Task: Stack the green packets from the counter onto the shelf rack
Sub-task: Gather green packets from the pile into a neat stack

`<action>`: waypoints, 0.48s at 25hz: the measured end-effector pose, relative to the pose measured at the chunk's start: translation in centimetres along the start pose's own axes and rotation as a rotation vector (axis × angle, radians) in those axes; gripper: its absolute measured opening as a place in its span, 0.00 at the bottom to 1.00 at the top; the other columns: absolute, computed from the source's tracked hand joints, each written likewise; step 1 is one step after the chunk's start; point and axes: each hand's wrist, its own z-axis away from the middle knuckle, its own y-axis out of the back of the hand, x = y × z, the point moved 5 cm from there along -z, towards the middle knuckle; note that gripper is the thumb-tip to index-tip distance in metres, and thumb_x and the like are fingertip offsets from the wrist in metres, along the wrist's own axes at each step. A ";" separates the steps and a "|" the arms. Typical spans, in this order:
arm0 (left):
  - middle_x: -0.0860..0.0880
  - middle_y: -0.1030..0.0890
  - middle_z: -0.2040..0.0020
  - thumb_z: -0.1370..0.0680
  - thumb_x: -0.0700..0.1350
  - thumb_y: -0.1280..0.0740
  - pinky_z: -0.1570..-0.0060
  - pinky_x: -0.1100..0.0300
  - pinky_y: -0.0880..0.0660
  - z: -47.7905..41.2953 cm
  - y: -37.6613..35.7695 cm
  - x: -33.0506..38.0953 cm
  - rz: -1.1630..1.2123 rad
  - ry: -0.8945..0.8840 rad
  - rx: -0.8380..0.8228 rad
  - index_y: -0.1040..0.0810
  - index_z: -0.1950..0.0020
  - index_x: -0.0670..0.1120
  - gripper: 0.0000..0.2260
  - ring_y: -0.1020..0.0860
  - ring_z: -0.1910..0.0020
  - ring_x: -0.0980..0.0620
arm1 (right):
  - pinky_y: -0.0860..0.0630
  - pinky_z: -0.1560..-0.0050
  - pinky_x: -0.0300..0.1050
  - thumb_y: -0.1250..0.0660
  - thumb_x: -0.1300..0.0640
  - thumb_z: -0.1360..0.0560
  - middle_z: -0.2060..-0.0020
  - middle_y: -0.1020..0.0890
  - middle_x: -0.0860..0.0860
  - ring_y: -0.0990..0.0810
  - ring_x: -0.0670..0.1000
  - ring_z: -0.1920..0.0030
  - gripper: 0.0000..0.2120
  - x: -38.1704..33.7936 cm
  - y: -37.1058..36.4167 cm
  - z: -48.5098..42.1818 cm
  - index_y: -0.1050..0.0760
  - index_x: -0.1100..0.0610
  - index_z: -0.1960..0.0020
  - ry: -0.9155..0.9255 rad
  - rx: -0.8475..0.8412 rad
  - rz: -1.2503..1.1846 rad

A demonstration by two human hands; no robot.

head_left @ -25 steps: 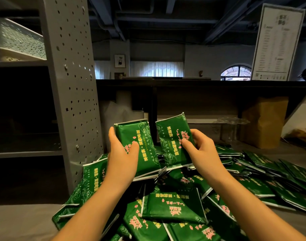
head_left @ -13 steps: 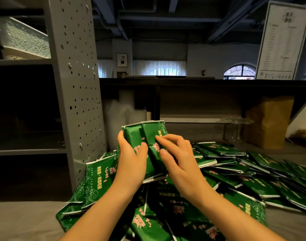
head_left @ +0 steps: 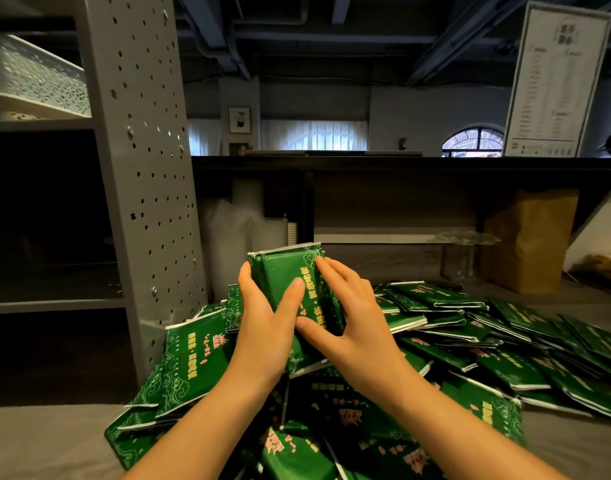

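No text is readable. The green packets (head_left: 196, 362) carry blurred yellow and pink characters; the white sign (head_left: 557, 81) at the right end of the ledge (head_left: 435, 162) has too small print.

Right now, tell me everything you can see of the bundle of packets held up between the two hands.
The held bundle is several flat green packets pressed face to face, glossy like foil, with white line patterns, yellow and pink print, white sealed edges. It stands nearly upright above the loose pile. The left hand grips its left side, thumb across the front; the right hand pinches its right side.
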 end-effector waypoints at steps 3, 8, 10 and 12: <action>0.53 0.25 0.43 0.21 0.42 0.38 0.57 0.73 0.27 0.2 -0.2 0.1 -0.019 -0.006 0.000 0.47 0.27 0.51 0.26 0.24 0.51 0.62 | 0.49 0.37 0.20 0.36 0.48 0.26 0.32 0.37 0.37 0.43 0.35 0.31 0.31 -0.3 -0.2 0.1 0.44 0.46 0.26 0.032 0.015 -0.074; 0.53 0.23 0.47 0.21 0.42 0.38 0.61 0.67 0.24 0.2 -0.2 -0.1 -0.008 0.032 -0.022 0.45 0.28 0.53 0.25 0.22 0.54 0.58 | 0.35 0.39 0.36 0.48 0.48 0.24 0.41 0.25 0.42 0.31 0.45 0.39 0.22 1.7 3.0 -1.1 0.30 0.50 0.32 0.046 0.080 0.058; 0.55 0.23 0.47 0.21 0.42 0.38 0.51 0.59 0.23 0.3 -0.3 0.0 -0.021 0.028 -0.045 0.46 0.27 0.53 0.26 0.22 0.52 0.56 | 0.34 0.41 0.45 0.53 0.44 0.23 0.41 0.22 0.47 0.30 0.51 0.39 0.25 3.9 5.1 -1.9 0.26 0.52 0.36 -0.029 0.094 0.413; 0.54 0.24 0.45 0.20 0.42 0.39 0.43 0.53 0.25 0.4 -0.3 0.4 -0.037 0.021 -0.063 0.47 0.26 0.54 0.27 0.23 0.50 0.54 | 0.35 0.39 0.49 0.52 0.45 0.20 0.36 0.25 0.49 0.33 0.53 0.35 0.22 7.0 7.2 -2.2 0.29 0.50 0.34 -0.239 -0.015 0.743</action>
